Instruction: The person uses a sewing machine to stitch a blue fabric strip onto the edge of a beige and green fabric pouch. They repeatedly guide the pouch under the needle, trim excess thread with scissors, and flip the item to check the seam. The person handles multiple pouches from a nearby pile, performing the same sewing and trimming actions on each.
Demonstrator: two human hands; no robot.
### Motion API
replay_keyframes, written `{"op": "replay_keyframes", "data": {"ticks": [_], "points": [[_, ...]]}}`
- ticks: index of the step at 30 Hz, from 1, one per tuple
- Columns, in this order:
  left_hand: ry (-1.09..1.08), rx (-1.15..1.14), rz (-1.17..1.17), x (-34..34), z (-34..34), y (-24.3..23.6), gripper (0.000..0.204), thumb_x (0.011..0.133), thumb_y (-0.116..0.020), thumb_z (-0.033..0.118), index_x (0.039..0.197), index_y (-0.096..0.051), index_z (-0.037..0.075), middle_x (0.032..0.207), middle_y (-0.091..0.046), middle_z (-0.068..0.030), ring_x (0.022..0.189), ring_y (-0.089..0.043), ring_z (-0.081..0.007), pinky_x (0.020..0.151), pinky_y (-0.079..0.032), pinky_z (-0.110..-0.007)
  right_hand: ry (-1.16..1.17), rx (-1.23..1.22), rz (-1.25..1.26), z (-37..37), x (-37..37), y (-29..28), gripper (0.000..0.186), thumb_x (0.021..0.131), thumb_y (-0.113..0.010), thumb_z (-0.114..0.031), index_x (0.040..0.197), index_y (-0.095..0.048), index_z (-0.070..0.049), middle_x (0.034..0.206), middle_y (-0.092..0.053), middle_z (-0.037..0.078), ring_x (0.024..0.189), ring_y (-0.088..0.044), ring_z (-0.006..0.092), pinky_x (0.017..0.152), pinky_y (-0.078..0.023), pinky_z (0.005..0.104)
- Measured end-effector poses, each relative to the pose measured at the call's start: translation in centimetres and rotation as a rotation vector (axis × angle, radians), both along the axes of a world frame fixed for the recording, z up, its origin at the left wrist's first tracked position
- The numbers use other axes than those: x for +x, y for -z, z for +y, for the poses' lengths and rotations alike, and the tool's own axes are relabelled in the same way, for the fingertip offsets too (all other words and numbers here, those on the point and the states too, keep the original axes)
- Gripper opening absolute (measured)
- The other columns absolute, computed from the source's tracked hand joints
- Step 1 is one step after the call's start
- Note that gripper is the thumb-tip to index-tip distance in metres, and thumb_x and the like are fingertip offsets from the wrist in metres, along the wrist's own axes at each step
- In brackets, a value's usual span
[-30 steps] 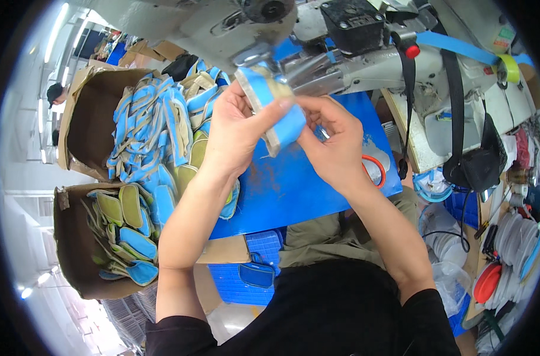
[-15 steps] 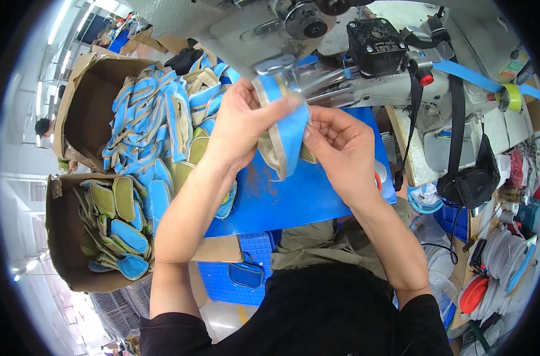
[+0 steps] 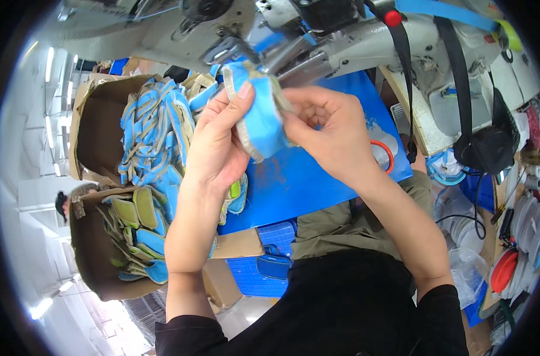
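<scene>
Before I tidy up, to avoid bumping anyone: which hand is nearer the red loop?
Right. The right hand is just left of the red loop; the left hand is farther left, gripping the blue fabric piece.

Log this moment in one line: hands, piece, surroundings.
left hand: holding blue-and-beige fabric piece; right hand: at its right edge; beneath: blue work surface; beyond: sewing machine; at left: cardboard box, green pieces inside

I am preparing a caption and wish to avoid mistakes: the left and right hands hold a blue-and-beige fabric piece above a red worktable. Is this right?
Not quite: the worktable is blue, not red, as the head view shows. The left hand and right hand do hold a blue-and-beige fabric piece above it.
</scene>
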State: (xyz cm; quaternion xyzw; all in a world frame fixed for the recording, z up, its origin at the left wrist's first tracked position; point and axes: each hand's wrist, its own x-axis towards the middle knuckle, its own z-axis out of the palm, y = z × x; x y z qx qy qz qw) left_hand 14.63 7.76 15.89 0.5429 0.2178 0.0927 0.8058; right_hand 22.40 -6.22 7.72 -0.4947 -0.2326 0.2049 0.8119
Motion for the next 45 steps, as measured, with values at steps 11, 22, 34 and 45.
{"op": "replay_keyframes", "data": {"ticks": [11, 22, 34, 45], "points": [[-0.063, -0.259, 0.091, -0.3, 0.3, 0.6, 0.018, 0.102, -0.064, 0.012, 0.116, -0.063, -0.001, 0.103, -0.072, -0.011, 0.087, -0.074, -0.0175, 0.076, -0.064, -0.031, -0.015, -0.024, -0.023, -0.9, -0.3, 0.3, 0.021, 0.087, -0.074, -0.005, 0.108, -0.075, -0.001, 0.079, -0.071, 0.007, 0.063, -0.066, 0.0117, 0.058, -0.052, 0.0274], [-0.083, 0.112, -0.021, 0.9, -0.6, 1.9, 0.025, 0.093, -0.075, 0.006, 0.115, -0.063, 0.002, 0.101, -0.072, -0.0077, 0.082, -0.072, -0.015, 0.071, -0.062, -0.03, -0.031, -0.024, -0.009, -1.0, -1.0, 1.1, 0.024, 0.087, -0.073, 0.001, 0.111, -0.074, -0.001, 0.084, -0.067, 0.002, 0.071, -0.061, 0.0064, 0.063, -0.049, 0.0232], [-0.094, 0.044, 0.005, 1.7, -0.3, 1.1, 0.022, 0.093, -0.075, 0.008, 0.111, -0.063, 0.006, 0.095, -0.072, -0.0045, 0.077, -0.071, -0.0115, 0.066, -0.06, -0.028, -0.114, 0.042, 0.116, -1.2, -1.1, -1.0, 0.027, 0.093, -0.068, 0.005, 0.12, -0.068, 0.006, 0.101, -0.072, 0.006, 0.088, -0.066, 0.0082, 0.078, -0.054, 0.0248], [-0.077, 0.083, 0.026, 1.9, 0.3, 0.7, 0.034, 0.086, -0.08, 0.003, 0.114, -0.061, 0.0, 0.1, -0.069, -0.0072, 0.082, -0.07, -0.015, 0.07, -0.06, -0.031, -0.131, 0.068, 0.096, -0.9, -0.6, -0.8, 0.027, 0.096, -0.067, 0.004, 0.123, -0.067, 0.007, 0.104, -0.074, 0.009, 0.092, -0.068, 0.0107, 0.079, -0.056, 0.0259]]}}
